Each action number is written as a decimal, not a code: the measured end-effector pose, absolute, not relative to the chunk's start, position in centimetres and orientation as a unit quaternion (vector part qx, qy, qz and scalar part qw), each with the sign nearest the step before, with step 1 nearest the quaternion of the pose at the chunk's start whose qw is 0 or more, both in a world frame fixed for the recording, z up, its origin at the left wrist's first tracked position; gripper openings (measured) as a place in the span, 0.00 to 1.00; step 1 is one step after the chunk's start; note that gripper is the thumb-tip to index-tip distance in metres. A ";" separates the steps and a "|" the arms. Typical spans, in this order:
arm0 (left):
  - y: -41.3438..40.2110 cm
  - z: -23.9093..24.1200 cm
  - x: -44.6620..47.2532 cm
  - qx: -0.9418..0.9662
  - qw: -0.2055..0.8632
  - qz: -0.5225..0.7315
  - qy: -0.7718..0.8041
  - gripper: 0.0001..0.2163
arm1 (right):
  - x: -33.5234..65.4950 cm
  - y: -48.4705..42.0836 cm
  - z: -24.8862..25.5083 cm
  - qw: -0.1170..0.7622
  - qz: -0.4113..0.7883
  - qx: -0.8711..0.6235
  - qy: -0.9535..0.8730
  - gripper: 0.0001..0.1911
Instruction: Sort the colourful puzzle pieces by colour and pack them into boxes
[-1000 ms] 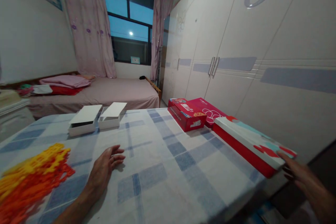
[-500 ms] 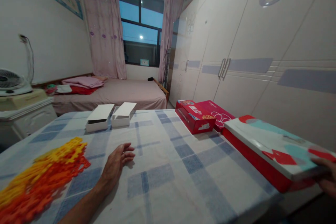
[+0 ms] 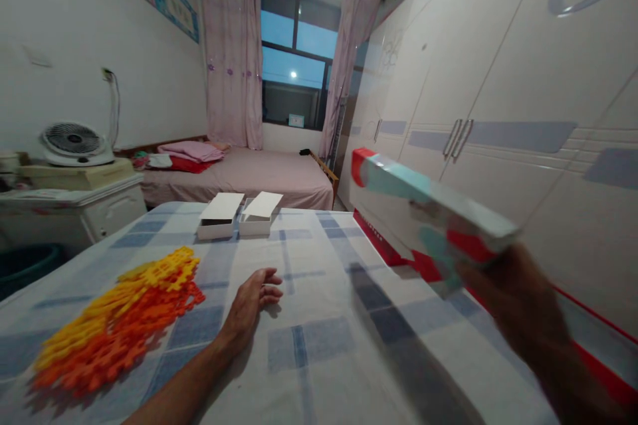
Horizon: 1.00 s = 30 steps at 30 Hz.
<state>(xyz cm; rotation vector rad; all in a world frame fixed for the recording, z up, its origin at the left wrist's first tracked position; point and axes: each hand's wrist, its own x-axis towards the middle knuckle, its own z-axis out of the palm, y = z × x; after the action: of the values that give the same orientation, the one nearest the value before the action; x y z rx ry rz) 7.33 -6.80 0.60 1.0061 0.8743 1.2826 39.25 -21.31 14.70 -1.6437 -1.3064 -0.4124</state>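
Observation:
My right hand point(image 3: 518, 295) grips one end of a white box lid point(image 3: 393, 212) with red and teal shapes. The lid is raised and tilted above the table, slightly blurred. Below and behind that hand, the red-edged box base point(image 3: 601, 372) lies at the right, partly covered by my arm. My left hand point(image 3: 252, 299) rests on its side on the checked tablecloth point(image 3: 329, 345), fingers loosely bent and apart, holding nothing. To its left lies a pile of yellow point(image 3: 164, 272) and orange plastic pieces point(image 3: 124, 339).
Two small white boxes point(image 3: 217, 229) point(image 3: 255, 226) with lids askew stand at the table's far edge. A red box point(image 3: 381, 246) is mostly hidden behind the lid. Beyond are a bed point(image 3: 279, 176), a fan point(image 3: 74, 143) on a cabinet, and a wardrobe point(image 3: 498, 80).
My right hand has lifted the lid off its base and swung it left over the table. My left hand stays resting on the cloth. The view has turned left.

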 end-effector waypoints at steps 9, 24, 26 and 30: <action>-6.4 0.1 7.4 0.442 0.611 0.543 0.368 0.22 | 30.6 -2.6 7.5 0.207 -0.253 -0.578 -0.748 0.14; -6.4 0.6 8.0 0.414 0.635 0.529 0.382 0.29 | 19.9 11.2 6.1 0.370 0.174 -0.592 -0.694 0.21; -6.3 0.4 8.0 0.410 0.644 0.523 0.380 0.29 | 18.4 13.8 6.0 0.391 0.214 -0.603 -0.661 0.20; -5.9 -0.2 7.9 0.413 0.659 0.513 0.363 0.31 | 16.6 17.5 5.2 0.436 0.323 -0.600 -0.587 0.17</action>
<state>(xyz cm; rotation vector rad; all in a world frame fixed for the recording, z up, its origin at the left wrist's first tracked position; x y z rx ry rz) 7.87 -5.91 -0.18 0.9354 0.8210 1.1610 16.62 17.48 5.16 -1.4941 -1.4615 0.8049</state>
